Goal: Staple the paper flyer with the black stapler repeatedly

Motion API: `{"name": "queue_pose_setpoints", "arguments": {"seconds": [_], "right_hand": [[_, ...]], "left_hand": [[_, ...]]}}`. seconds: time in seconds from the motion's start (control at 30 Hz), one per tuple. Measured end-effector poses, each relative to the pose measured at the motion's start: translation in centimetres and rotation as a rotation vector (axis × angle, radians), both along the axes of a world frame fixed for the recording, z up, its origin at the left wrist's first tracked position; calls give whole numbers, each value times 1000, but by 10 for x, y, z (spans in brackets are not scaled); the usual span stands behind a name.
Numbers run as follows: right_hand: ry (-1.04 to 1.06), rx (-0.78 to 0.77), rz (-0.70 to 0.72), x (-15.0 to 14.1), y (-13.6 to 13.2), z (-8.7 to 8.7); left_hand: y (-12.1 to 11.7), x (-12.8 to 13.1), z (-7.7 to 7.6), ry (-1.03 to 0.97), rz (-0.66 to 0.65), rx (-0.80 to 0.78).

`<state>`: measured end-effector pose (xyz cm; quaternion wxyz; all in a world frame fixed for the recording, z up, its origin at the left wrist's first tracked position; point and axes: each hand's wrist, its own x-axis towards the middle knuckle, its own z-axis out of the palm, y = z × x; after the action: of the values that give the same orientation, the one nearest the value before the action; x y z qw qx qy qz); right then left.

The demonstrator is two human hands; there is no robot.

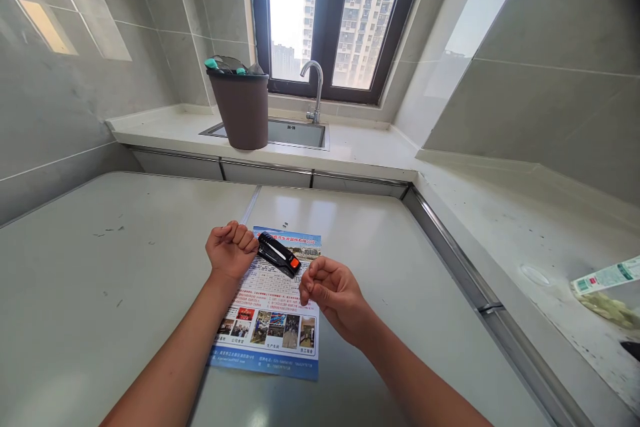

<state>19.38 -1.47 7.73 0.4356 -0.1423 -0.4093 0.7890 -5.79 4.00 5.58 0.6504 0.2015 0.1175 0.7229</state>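
A black stapler (279, 255) with a red-orange button lies slantwise on a printed leaflet (270, 363), near the leaflet's top edge. My left hand (232, 250) is closed in a fist right beside the stapler's upper left end; whether it touches the stapler I cannot tell. Just right of the stapler's lower end, my right hand (333, 293) is closed, thumb and fingertips pinched together over the leaflet's right edge. What either hand may hold inside its fingers is hidden or too small to make out.
Small grey scraps (107, 232) are scattered over the white table (100, 320). Behind it, a brown bin (243, 110) with bottles stands at the sink (297, 133) beside a tap (319, 90). A green-white package (607, 277) lies on the right counter (500, 213).
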Motion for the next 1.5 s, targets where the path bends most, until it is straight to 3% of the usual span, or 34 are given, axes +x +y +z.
{"name": "queue_pose_setpoints", "arguments": {"seconds": [0.33, 0.57, 0.87, 1.0, 1.17, 1.3, 1.5], "right_hand": [[-38, -1, -5, 1, 1, -4], [-84, 76, -127, 2, 7, -5], [-404, 298, -261, 6, 27, -24], [-625, 462, -416, 3, 28, -29], [-819, 624, -610, -17, 26, -22], [-939, 756, -588, -46, 34, -26], [-1073, 912, -469, -69, 52, -53]], "left_hand": [[0, 0, 0, 12, 23, -9], [0, 0, 0, 4, 9, 0], [0, 0, 0, -13, -6, 9], [0, -1, -1, -26, -12, 17], [1, -1, -1, -36, -14, 15], [1, -1, 0, -31, -13, 15], [2, -2, -3, -28, -13, 34]]}}
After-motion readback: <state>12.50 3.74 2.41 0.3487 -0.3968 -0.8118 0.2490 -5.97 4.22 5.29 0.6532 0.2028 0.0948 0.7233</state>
